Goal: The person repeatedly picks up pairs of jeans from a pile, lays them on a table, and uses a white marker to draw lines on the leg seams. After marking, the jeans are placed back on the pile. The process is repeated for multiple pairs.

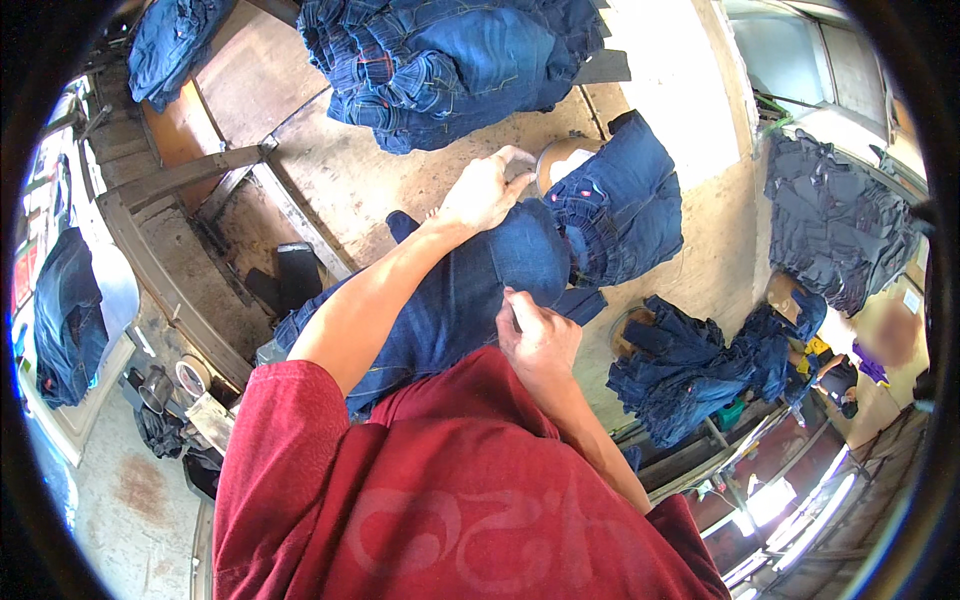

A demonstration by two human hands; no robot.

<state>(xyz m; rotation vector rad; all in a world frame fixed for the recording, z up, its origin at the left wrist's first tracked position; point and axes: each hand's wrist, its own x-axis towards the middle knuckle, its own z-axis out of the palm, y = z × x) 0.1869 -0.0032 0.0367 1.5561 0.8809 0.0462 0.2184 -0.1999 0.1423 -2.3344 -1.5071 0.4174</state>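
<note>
Blue denim (470,285) spreads over my lap; I cannot tell whether all of it is a loose garment or partly my own trousers. At its far edge is my left hand (484,192), thumb and forefinger held apart, the other fingers partly hidden. My right hand (541,338) is closed, thumb and fingertips pinched at the denim's near right edge. Just right of the denim, a folded pair of dark blue jeans with a gathered waistband (622,200) lies against it. Beyond my left hand sits a large pile of folded jeans (450,70).
Crumpled denim (690,365) lies at the right, with a stack of dark grey garments (840,215) farther off. More denim hangs at far left (70,315) and upper left (172,50). A wooden frame (180,175) stands left of me. Another person (838,378) appears at far right.
</note>
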